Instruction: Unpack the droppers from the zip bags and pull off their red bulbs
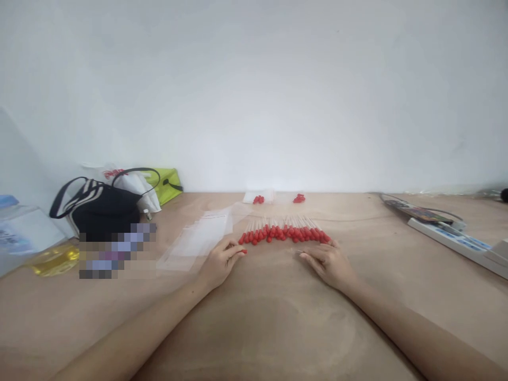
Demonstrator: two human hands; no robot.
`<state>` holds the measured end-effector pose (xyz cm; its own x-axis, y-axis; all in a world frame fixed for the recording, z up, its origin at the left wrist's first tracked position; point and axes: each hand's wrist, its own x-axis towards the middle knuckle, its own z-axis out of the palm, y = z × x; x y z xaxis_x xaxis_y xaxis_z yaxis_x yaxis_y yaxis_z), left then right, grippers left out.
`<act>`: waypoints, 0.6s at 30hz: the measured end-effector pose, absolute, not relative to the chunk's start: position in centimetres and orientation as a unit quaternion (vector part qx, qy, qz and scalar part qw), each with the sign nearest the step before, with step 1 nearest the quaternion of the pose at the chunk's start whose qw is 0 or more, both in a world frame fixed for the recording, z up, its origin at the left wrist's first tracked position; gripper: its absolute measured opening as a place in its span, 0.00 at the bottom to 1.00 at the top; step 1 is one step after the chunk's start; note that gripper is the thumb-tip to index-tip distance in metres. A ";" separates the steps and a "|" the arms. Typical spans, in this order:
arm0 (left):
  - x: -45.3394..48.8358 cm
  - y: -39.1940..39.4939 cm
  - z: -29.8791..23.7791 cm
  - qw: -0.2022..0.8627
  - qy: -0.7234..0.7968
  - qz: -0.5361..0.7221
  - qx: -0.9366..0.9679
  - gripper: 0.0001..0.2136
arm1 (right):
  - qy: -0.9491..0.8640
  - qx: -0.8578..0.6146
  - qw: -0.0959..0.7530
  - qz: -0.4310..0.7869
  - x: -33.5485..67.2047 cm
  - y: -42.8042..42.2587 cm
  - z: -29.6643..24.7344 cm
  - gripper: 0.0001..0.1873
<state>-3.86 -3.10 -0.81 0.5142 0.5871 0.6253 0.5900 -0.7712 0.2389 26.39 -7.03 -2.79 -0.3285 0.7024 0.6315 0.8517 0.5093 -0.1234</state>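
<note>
A fanned row of thin pale sticks with red heads (283,233) lies on the wooden table, heads towards me. At the row's left end, my left hand (223,260) pinches a small red head (244,252) between thumb and fingers. It is hidden whether a stick is attached to it. My right hand (327,262) is closed at the right end, its fingertips together on what looks like a thin pale stick (298,252) pointing left. Two small bunches of red heads, one on the left (259,199) and one on the right (299,198), lie farther back near the wall.
Clear plastic sleeves (200,235) are spread left of the row. Farther left are a black bag (105,209), a lime-green bag (170,186) and a yellow-liquid pouch or bottle (55,260). A white power strip (456,246) and a dark phone-like object (423,213) lie right.
</note>
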 end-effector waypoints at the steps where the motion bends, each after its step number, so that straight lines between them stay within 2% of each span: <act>1: -3.7 -3.1 -0.9 0.005 -0.341 -0.366 -0.866 0.10 | -0.803 -0.488 0.323 -0.112 26.3 -7.0 -2.9 0.16; 9: -4.1 -2.8 -0.5 0.032 -0.439 -0.388 -0.809 0.11 | -0.789 -0.495 0.338 -0.136 25.6 -6.7 -3.0 0.16; 12: -4.7 -2.8 -0.3 0.035 -0.461 -0.390 -0.797 0.09 | -0.790 -0.480 0.337 -0.179 24.6 -6.5 -2.6 0.13; 18: -5.4 -2.1 -0.8 0.044 -0.482 -0.341 -0.806 0.04 | -0.794 -0.459 0.292 -0.270 22.8 -5.8 -2.4 0.12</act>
